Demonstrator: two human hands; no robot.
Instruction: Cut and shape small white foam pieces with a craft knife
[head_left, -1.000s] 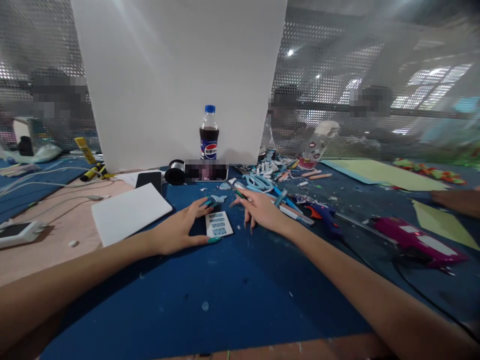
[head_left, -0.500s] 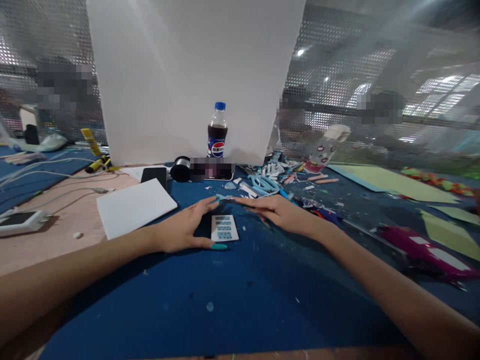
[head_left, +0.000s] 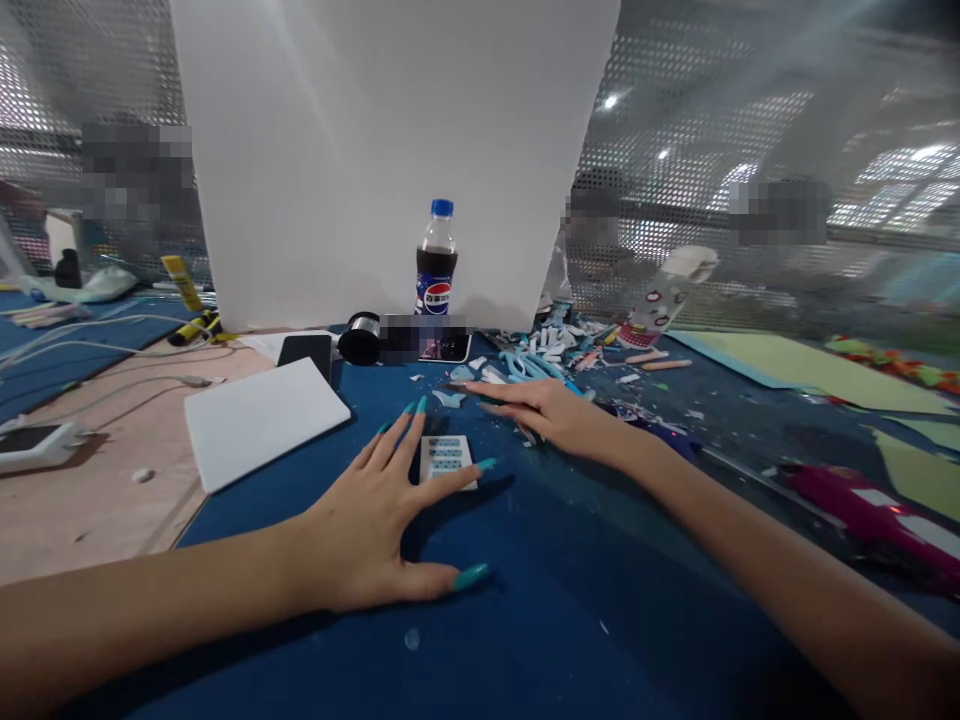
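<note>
My left hand [head_left: 367, 520] is open, palm down with fingers spread, above the blue mat [head_left: 525, 620]. Its index finger crosses the lower edge of a small white card [head_left: 472, 455] bearing blue patterned strips. Beyond the card lies a light blue scrap [head_left: 448, 399]. My right hand [head_left: 559, 415] rests low to its right, fingers drawn together and pointing left. A thin dark tip [head_left: 452, 388] shows at its index finger, just above the scrap; what these fingers hold is hard to make out.
A cola bottle [head_left: 436, 265] stands against a white board [head_left: 390, 130], near a phone [head_left: 450, 347] and a black spool [head_left: 360, 340]. White and blue scraps [head_left: 551, 340] are heaped behind my right hand. A magenta glue gun [head_left: 870, 510] lies right; a white sheet [head_left: 266, 420] lies left.
My left hand has moved away from the light blue scrap, towards me, and spread its fingers over the card. My right hand has stayed nearly in place.
</note>
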